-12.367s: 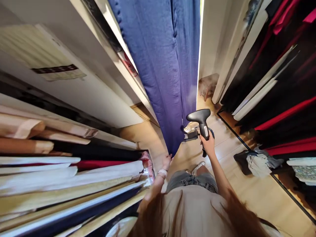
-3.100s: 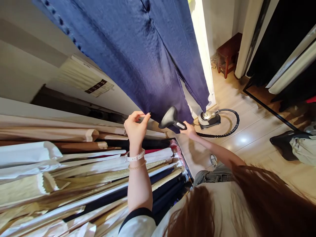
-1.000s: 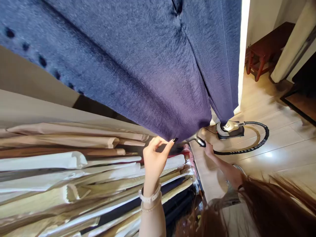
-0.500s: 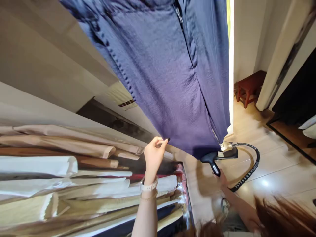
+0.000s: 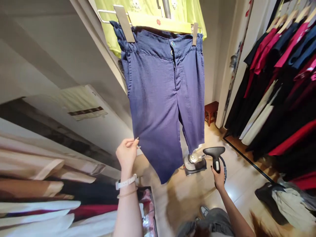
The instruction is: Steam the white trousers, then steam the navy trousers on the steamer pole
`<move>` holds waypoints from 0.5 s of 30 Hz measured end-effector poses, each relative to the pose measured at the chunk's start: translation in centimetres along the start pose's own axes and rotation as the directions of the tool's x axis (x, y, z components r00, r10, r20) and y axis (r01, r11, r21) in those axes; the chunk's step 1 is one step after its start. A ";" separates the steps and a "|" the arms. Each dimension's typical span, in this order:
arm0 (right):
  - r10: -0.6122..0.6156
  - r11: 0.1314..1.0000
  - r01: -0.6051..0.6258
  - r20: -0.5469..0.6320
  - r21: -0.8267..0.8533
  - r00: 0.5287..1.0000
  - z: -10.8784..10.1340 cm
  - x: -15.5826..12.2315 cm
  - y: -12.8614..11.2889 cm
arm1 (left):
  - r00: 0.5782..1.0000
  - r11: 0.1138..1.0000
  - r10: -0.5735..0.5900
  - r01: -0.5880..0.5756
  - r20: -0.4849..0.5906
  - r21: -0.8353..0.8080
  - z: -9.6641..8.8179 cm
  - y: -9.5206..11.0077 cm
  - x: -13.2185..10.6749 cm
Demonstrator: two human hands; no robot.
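Observation:
Navy shorts hang by their waistband from a clip hanger in front of me. My left hand pinches the outer side edge of the left-hand leg and pulls the cloth outward, so that leg's hem slants down to a point. My right hand is closed around the handle of a black garment steamer head. The steamer head is to the right of the shorts, apart from the cloth. Its ribbed hose hangs behind my right hand. The steamer base stands on the floor below the right-hand leg.
A yellow-green garment hangs behind the shorts. Racks of clothes stand on both sides, with pink and black garments at right and pale ones at left. A red-brown stool stands farther back. A pile of cloth lies at lower right.
The steamer head has moved from the hem, out to the right of the shorts. My left hand has shifted up the side edge from near the hem. My view has tilted up, showing the waistband.

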State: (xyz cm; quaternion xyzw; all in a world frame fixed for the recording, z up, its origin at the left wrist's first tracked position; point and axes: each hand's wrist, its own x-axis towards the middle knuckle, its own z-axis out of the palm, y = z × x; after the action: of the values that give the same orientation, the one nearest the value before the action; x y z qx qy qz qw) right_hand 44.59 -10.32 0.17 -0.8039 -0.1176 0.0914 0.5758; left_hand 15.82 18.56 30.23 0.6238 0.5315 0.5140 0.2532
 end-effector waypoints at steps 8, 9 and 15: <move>-0.278 0.947 0.242 0.163 0.212 0.947 -2.4 -0.1 -11.2 | 0.988 0.947 0.043 -0.087 -0.147 -0.308 -2.6 0.2 -0.6; -0.314 0.936 0.272 0.182 0.223 0.932 -2.4 -0.2 -12.9 | 0.984 0.950 0.043 -0.094 -0.175 -0.298 -2.9 0.5 -0.6; -0.429 0.875 0.330 0.252 0.354 0.867 -1.0 0.7 -23.0 | 0.948 0.973 0.106 -0.161 -0.301 -0.164 -4.4 1.2 -0.7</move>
State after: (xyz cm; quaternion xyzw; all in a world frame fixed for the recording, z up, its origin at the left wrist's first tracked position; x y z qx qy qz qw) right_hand 43.67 -3.91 22.24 -0.6417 -0.3527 0.1221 0.6701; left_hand 12.33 16.51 32.46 0.5498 0.4690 0.6633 0.1943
